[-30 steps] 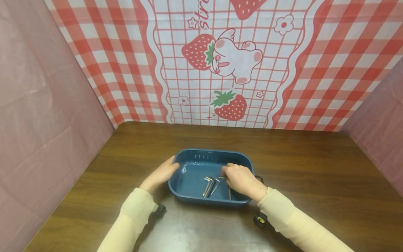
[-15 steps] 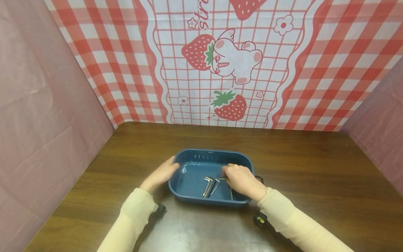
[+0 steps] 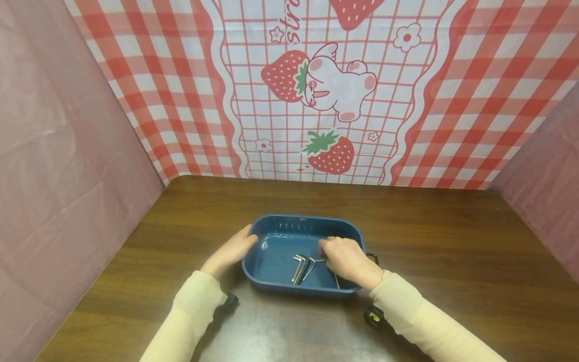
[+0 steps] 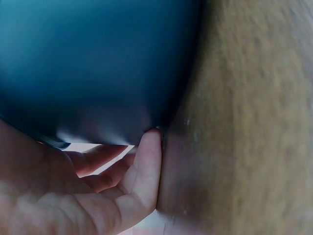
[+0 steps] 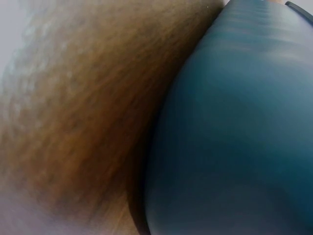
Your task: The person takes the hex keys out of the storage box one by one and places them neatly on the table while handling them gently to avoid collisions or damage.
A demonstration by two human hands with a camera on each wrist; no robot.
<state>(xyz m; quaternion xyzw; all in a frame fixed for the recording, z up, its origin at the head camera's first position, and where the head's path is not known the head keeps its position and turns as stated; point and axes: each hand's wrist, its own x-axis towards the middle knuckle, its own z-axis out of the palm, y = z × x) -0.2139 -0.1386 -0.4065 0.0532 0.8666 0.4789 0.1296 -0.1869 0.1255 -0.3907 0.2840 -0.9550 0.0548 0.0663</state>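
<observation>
A blue rectangular pan (image 3: 276, 254) with rounded corners stands on the wooden table. My left hand (image 3: 231, 250) grips its left end, thumb over the rim. In the left wrist view, fingers (image 4: 149, 161) lie against the outer wall of the pan (image 4: 98, 63). Inside the pan's right half, my right hand (image 3: 348, 256) pinches an L-shaped hex key (image 3: 337, 281); its long arm shows below the hand and its short arm pokes out to the left. Several silver hex keys (image 3: 299, 269) lie in a bunch just left of that hand. The right fingertips are hidden from the head view.
A dark handle (image 3: 373, 257) juts from the pan's right end. Brown wooden tabletop (image 3: 181, 216) surrounds the pan. A checked strawberry cloth (image 3: 316, 100) hangs behind the table, with pink cloth (image 3: 59, 151) at the sides. Each wrist carries a small camera (image 3: 374, 315).
The hex key under my right hand has turned slightly: its lower end has shifted right and its short arm sits a little nearer the bunch. My left hand and the pan stay put.
</observation>
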